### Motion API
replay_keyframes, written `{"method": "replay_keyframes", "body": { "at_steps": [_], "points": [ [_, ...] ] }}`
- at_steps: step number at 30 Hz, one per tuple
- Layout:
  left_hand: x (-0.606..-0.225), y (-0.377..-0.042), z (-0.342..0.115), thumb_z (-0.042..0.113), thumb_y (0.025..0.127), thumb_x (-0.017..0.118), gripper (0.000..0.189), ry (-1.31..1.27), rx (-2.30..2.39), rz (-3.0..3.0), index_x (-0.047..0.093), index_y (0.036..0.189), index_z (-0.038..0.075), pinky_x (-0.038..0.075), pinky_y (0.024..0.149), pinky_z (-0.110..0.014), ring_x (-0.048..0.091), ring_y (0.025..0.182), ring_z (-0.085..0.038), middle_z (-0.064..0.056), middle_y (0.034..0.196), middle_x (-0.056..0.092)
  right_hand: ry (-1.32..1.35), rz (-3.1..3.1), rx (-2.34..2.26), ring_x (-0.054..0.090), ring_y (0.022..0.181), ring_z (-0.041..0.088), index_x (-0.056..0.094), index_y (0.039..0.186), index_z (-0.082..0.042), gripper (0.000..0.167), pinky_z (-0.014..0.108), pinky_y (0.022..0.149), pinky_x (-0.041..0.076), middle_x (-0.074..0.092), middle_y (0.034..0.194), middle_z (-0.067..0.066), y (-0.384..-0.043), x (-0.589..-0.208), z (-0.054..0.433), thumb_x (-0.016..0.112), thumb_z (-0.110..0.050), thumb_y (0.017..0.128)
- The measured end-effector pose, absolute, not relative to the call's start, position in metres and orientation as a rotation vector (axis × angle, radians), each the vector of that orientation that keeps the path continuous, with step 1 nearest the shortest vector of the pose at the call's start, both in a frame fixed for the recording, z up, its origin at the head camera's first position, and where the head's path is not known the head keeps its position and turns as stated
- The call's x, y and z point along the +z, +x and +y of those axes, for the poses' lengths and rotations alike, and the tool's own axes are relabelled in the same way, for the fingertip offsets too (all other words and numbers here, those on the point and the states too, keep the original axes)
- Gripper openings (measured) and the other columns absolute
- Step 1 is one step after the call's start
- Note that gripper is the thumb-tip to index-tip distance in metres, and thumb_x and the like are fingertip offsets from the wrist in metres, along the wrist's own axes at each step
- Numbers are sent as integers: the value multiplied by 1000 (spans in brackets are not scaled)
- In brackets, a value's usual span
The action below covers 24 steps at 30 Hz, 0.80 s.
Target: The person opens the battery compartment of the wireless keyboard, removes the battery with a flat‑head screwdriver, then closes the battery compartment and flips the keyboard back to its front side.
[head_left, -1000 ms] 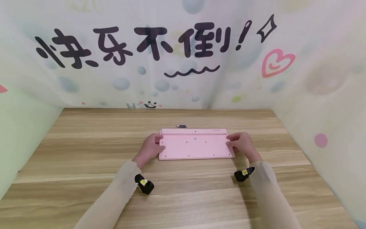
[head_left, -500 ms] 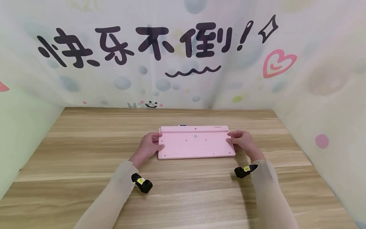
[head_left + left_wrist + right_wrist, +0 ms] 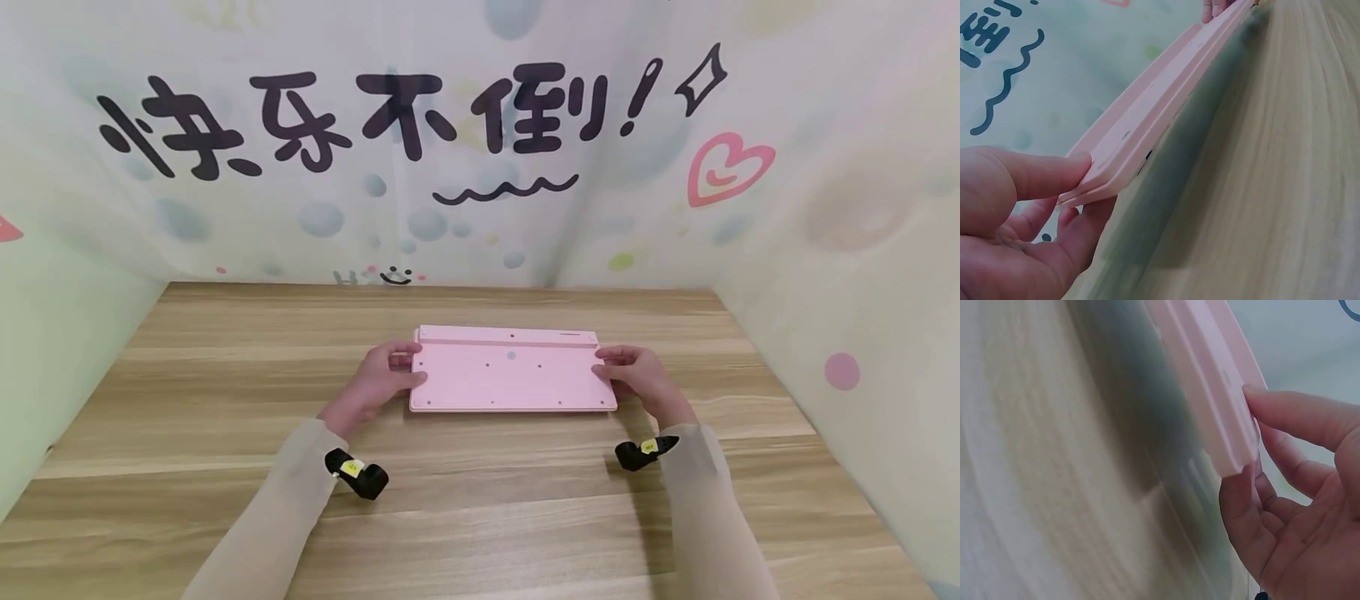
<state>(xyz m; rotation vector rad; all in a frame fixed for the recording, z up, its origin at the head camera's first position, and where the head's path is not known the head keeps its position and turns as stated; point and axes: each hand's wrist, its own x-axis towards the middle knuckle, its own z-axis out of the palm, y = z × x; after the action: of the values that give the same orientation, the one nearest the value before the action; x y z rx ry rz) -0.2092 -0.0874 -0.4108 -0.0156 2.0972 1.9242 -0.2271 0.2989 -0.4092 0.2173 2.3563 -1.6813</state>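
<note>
A pink keyboard (image 3: 517, 379) shows its underside in the head view, with small screws and a raised strip along the far edge. My left hand (image 3: 378, 375) grips its left end, thumb on the underside and fingers beneath. At the opposite end, my right hand (image 3: 637, 375) pinches the keyboard the same way. Both wrist views show the keyboard raised above the wood with a dark shadow under it; in the left wrist view the thumb (image 3: 1054, 175) presses near one corner. Keys face downward and are hidden.
The wooden table (image 3: 480, 517) runs back to a printed cloth backdrop (image 3: 300, 225) with large dark characters. Pale cloth (image 3: 862, 292) also hangs along the right side. A black wrist camera (image 3: 358, 475) sits on the left sleeve, another camera (image 3: 645, 452) on the right.
The keyboard has risen slightly and shifted a little left and away, held by both hands throughout. The small dark battery-like cylinder behind it, visible earlier, is now hidden.
</note>
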Motion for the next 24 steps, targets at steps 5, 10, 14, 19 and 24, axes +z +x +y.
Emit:
{"method": "replay_keyframes", "body": {
  "at_steps": [5,10,14,19,24],
  "points": [
    [-408,-210,-90,-8,82,61,47,27,1980,2023,41,125,-7,50,80,-32,48,105,-29,-22,121,40,217,2332,-1729,59,72,7,63,102,-8,28,27,66,51,62,86,-5,-230,-413,302,73,-13,77],
    [-402,-210,-93,-8,83,59,50,97,1990,1974,38,129,-7,47,86,-37,45,114,-32,-28,129,41,173,2326,-1734,58,73,7,57,114,2,40,26,66,51,61,89,-3,-228,-410,302,71,-14,80],
    [-396,-212,-97,-7,86,56,52,156,1996,1959,36,134,-5,46,88,-38,44,116,-31,-26,132,40,180,2291,-1746,59,76,8,51,121,7,49,27,69,51,61,92,-3,-228,-409,302,70,-15,81],
    [-387,-213,-105,-2,89,54,53,213,1948,1951,34,138,-1,48,84,-37,51,105,-24,-22,132,39,183,2237,-1793,59,78,8,53,119,4,45,28,71,50,61,91,-3,-229,-409,300,69,-14,82],
    [-376,-215,-109,1,91,53,52,251,1908,1934,33,140,5,53,69,-28,59,86,-17,-20,132,40,164,2206,-1835,59,76,8,53,117,4,39,28,70,50,62,89,-4,-229,-409,298,67,-10,83]
  ]
}}
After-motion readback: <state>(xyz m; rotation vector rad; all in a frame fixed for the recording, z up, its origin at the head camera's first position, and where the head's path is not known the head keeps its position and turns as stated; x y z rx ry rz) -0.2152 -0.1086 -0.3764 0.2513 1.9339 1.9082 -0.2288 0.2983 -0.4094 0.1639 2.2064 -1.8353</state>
